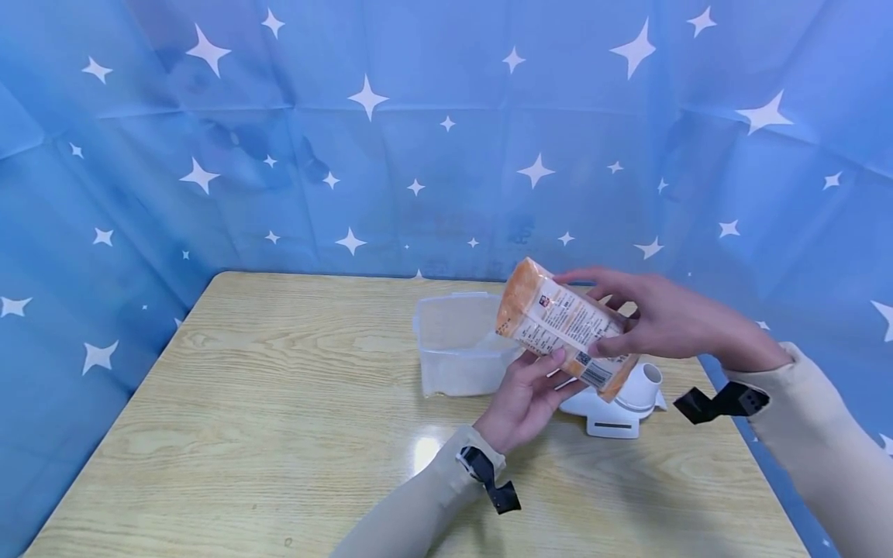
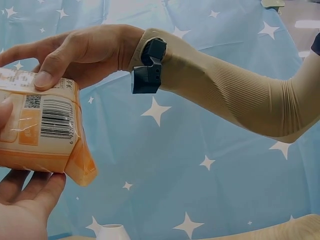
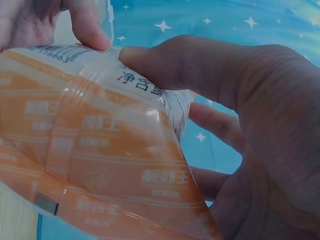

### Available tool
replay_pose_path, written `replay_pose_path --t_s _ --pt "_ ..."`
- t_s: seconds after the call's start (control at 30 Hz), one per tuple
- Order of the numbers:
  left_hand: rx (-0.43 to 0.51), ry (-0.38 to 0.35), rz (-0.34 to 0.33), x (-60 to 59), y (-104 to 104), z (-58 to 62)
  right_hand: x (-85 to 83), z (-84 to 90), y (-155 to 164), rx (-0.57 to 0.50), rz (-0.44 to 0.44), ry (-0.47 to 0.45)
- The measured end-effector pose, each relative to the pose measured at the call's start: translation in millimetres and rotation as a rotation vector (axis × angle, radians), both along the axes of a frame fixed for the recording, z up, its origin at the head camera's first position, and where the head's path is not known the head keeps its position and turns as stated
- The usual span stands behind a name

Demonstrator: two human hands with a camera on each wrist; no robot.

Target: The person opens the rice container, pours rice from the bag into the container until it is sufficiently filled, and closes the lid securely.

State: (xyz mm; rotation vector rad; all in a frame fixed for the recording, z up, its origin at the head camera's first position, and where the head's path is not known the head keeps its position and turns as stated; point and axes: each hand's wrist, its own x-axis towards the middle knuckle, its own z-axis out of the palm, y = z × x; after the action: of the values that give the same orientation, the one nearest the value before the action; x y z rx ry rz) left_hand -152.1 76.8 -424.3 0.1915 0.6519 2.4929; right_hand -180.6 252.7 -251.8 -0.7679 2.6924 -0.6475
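An orange and white plastic food packet [image 1: 568,325] is held tilted above the table, its printed back with a barcode facing up. My left hand [image 1: 525,399] grips its lower edge, thumb on the printed face and fingers beneath. From the upper right, my right hand [image 1: 645,314] grips the packet too, its thumb pressing the printed face near the barcode. In the right wrist view the packet's orange folded end [image 3: 100,145] faces the camera, and the right thumb lies close to the left hand's thumb [image 3: 87,25].
Behind the packet stands a clear plastic box [image 1: 456,372], partly covered by it. A white plastic part with a round spout [image 1: 638,384] lies to the right, under the hands. The wooden table [image 1: 244,418] meets a blue star-patterned curtain [image 1: 446,155] at its back edge.
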Motion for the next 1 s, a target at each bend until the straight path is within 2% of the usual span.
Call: replay_pose_path --t_s 0.4,0.73,1.0 --pt "-0.012 0.000 0.020 0.1 0.8 0.9 0.7 0.4 -1.7 0.007 0.000 -0.001" --pt "0.001 -0.006 0.036 -3.4 -4.8 0.1 -7.6 1.0 -8.7 0.002 0.028 -0.009" --pt "0.008 0.004 0.017 -3.5 -2.3 0.1 -8.4 1.4 -6.5 0.015 0.029 0.004"
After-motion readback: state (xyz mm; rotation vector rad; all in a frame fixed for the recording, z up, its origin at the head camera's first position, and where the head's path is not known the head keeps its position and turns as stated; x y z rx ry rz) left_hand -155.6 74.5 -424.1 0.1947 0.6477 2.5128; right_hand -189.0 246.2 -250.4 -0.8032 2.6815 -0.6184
